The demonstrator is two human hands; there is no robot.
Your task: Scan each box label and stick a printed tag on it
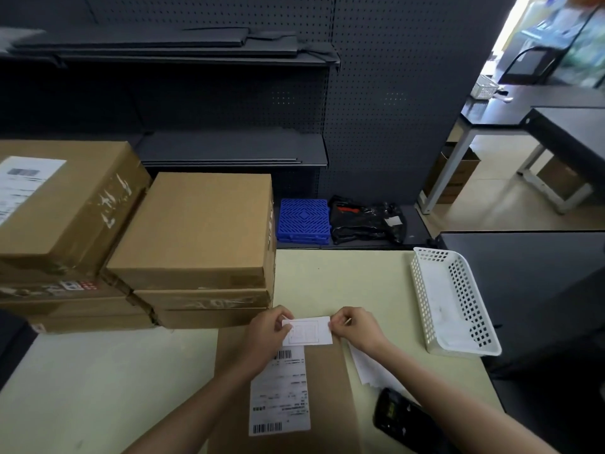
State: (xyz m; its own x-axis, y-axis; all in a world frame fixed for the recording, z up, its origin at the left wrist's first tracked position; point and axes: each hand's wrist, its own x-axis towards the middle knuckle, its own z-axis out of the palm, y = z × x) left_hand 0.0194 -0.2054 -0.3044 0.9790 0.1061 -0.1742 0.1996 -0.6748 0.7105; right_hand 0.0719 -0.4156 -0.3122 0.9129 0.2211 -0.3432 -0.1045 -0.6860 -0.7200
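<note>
Low in the middle of the frame, both hands hold a small white tag (307, 331) above the far end of a flat box (327, 388) lying on the bench (98, 388). The left hand (268, 329) pinches the tag's left edge and the right hand (352, 326) pinches its right edge, fingers curled on the paper. Whether they are peeling its backing or lining it up cannot be told. The tag hangs just beyond the top of the box's long shipping label (280, 391), overlapping its upper edge in this view; it does not look pressed down yet.

A dark scanner (397, 417) lies on the bench at lower right, beside the box and out of either hand, so the scan of this box is probably done and the sticking is the step in hand. A strip of white paper (370, 371) lies between the box and the scanner.

At left, two stacks of boxes (183, 244) wait on the bench. The tallest at upper left shows a label (23, 185); none shows a tag that I can make out, so most of the job likely remains. A white basket (455, 303) sits at right.
</note>
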